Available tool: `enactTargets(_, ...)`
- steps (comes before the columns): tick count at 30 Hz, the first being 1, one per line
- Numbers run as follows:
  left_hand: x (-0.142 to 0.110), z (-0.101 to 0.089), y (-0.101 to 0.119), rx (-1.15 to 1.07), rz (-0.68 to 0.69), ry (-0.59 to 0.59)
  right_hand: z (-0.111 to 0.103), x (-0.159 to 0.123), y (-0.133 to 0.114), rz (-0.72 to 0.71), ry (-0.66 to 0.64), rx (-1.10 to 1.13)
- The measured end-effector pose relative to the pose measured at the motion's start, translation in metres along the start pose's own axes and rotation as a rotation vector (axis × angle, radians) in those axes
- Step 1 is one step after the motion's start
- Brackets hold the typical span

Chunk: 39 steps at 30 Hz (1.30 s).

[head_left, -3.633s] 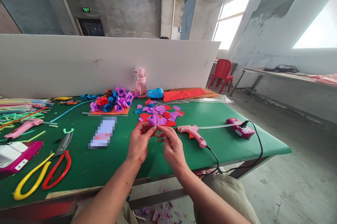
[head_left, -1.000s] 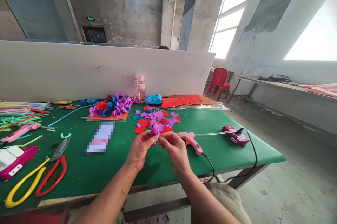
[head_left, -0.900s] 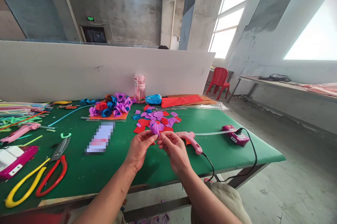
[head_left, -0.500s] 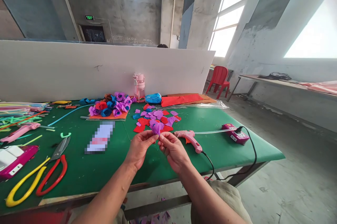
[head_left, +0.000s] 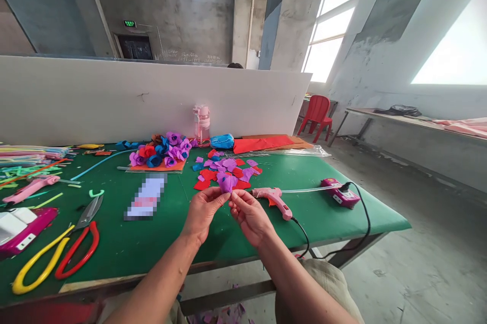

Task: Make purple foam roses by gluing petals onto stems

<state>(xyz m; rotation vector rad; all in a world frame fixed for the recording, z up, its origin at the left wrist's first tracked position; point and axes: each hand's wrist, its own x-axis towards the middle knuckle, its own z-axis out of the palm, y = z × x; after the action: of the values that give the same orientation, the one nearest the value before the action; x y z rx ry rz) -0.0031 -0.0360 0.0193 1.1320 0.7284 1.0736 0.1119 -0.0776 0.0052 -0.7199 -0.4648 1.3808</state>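
Observation:
My left hand (head_left: pixel 201 214) and my right hand (head_left: pixel 250 216) meet above the green table (head_left: pixel 160 232), both pinching a small purple felt flower (head_left: pixel 227 182) at its base. Fingertips of both hands are pressed together around it. Just behind the flower lies a pile of purple and red felt petals (head_left: pixel 228 169). A pink glue gun (head_left: pixel 273 198) rests on the table right of my right hand, its black cord running off the table edge.
Finished felt roses (head_left: pixel 163 150) sit on an orange sheet at the back, by a pink bottle (head_left: pixel 201 123). Scissors with red and yellow handles (head_left: pixel 57 255) lie at left, with a second pink glue gun (head_left: pixel 28 188). A pink power strip (head_left: pixel 340 192) is at right. A white partition (head_left: pixel 152 98) backs the table.
My hands have kept the pinch on the purple flower and shifted only slightly; the fingers have worked round its base. The camera has tilted a little.

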Motion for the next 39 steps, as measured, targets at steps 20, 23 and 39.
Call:
enactTargets(20,-0.005,0.015,-0.01,-0.071,0.005,0.107,-0.002,0.002,0.008,-0.092,0.051,-0.006)
enactTargets(23,-0.006,0.016,-0.008,-0.05,0.039,0.12,-0.002,0.002,0.003,-0.097,0.003,-0.033)
enactTargets(39,-0.021,0.007,0.01,0.348,0.48,-0.013,-0.007,-0.004,-0.013,-0.32,-0.3,-0.34)
